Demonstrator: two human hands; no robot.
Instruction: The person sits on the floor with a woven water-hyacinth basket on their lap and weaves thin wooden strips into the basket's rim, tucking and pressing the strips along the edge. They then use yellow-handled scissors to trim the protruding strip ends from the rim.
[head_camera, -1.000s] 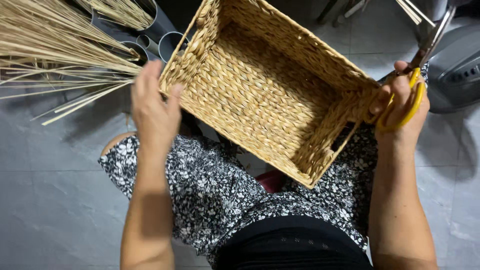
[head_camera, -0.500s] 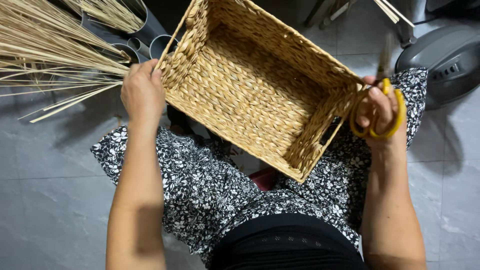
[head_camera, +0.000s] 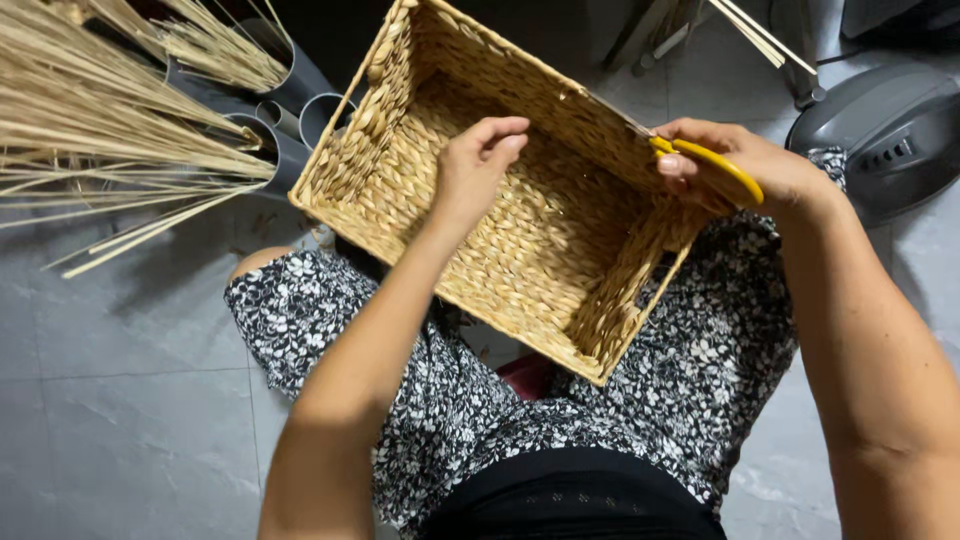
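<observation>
A rectangular woven basket (head_camera: 520, 200) rests tilted across my lap, its open mouth turned up toward me, its walls and floor plaited from thick, flat, straw-coloured strands that give a ribbed, knotty texture. My left hand (head_camera: 475, 170) reaches over the near rim into the hollow, fingers loosely curled and touching the inner weave, clamped on nothing. My right hand (head_camera: 735, 170) sits at the basket's far right corner, closed around the yellow handle of one pair of scissors (head_camera: 715, 165); the blades are hidden behind the rim and my fingers. My forearm crosses the front wall and covers part of it. To the left, a thick sheaf of pale dried stalks (head_camera: 110, 130) fans outward, thin, stiff and straight, some standing in three dark grey tubes (head_camera: 290, 125) that crowd just beside the basket's left corner. At the upper right sits one rounded dark grey appliance (head_camera: 890, 130) on the grey tiled floor (head_camera: 120, 400). My patterned black-and-white clothing (head_camera: 690, 380) lies beneath the basket.
</observation>
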